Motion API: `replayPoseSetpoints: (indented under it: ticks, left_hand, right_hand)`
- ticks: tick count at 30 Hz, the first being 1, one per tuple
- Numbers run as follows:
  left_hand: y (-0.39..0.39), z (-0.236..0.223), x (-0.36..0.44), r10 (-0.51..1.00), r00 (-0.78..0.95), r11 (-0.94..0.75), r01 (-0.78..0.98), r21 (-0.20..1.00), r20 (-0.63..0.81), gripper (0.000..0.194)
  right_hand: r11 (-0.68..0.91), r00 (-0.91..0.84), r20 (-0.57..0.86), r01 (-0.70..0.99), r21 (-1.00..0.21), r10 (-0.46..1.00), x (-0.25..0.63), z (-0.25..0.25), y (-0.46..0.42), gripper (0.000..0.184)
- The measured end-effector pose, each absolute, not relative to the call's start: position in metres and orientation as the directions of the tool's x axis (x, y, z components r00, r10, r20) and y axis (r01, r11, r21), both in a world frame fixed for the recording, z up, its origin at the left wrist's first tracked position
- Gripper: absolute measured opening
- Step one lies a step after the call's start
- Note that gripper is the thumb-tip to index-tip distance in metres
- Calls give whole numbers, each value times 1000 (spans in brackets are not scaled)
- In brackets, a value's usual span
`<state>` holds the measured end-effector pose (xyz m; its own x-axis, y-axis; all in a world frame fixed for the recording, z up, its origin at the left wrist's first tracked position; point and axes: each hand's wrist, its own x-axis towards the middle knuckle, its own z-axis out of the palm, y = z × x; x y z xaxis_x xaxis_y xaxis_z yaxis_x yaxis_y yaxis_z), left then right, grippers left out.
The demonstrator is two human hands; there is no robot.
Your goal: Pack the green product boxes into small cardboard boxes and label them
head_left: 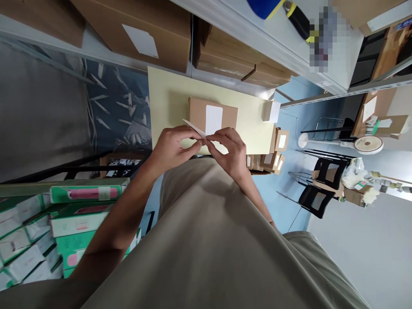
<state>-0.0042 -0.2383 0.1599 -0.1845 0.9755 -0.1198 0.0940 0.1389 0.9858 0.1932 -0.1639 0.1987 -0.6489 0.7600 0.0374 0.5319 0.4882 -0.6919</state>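
Note:
Pinched between thumb and fingertips, a thin white slip of paper (194, 127) is seen nearly edge-on; whether it is a sticky label cannot be made out. My left hand (174, 146) grips its lower end, and my right hand (230, 150) pinches the same end, fingertips almost touching the left ones. Just beyond my hands a closed cardboard box (198, 112) lies on the pale yellow tabletop (167, 92). A white label (214, 118) is on the box's upper face, its lower edge near my right fingers.
A small white box (272, 111) stands at the table's right end. Large cartons (225, 49) sit on a shelf beyond the table, below a white shelf (337, 64) with tools. Green-and-white boxes (80, 223) are stacked at left. Black chairs (317, 201) and a fan (368, 144) stand at right.

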Motion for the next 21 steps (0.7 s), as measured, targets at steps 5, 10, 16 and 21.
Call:
replayPoseSetpoints:
  ticks: [5,10,16,21]
  left_hand:
    - [-245,157,-7,981,-160,126,82,989,-112,12]
    - [-250,148,-6,976,-184,132,58,990,-119,14]
    - [-253,98,-15,911,-357,261,115,959,-205,8]
    - [-267,10,-89,746,-599,495,207,844,-291,15]
  right_hand:
    - [521,-670,29,548,-654,742,187,193,-169,15]
    - [462,-674,-10,518,-719,739,181,189,-176,14]
    - [359,-600,-23,508,-783,799,180,188,-178,15]
    - [258,-524,-47,493,-831,850,186,194,-176,20]
